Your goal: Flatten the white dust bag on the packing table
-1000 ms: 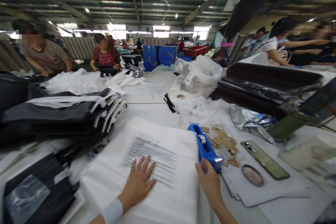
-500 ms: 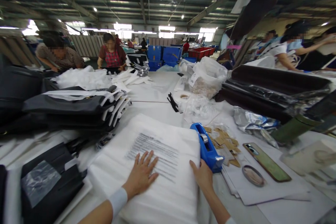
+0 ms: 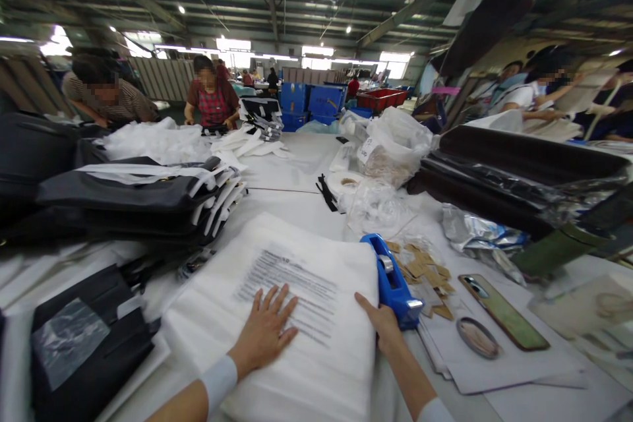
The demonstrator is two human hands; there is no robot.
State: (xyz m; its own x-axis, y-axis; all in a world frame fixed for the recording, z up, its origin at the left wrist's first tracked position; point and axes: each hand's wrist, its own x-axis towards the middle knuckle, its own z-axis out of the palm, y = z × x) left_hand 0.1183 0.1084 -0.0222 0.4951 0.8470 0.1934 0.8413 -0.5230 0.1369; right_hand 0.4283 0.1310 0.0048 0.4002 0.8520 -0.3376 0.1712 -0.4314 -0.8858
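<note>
A thick stack of white, cloudy plastic bags (image 3: pixel 316 264) printed with lines of dark text lies in front of me. Flat on its printed face rests my left hand (image 3: pixel 264 336), fingers spread. At the stack's right edge is my right hand (image 3: pixel 388 326), its thumb over the top and its fingers down the side, partly hidden, closed on the edge. Just beyond that hand, against the stack, stands a blue tape dispenser (image 3: pixel 398 287).
Black bags (image 3: pixel 128 201) are piled at left, with another black bag (image 3: pixel 89 336) nearer. Brown paper pieces (image 3: pixel 422 270), a phone (image 3: pixel 504 313) and a round dish (image 3: pixel 477 337) lie at right. Behind are a tape roll (image 3: pixel 345 182) and clear plastic (image 3: pixel 395 142). People work across the table.
My right thumb has shifted slightly left over the stack's edge. The left hand stays in place. The view has turned slightly, and a person at far right has moved their arms.
</note>
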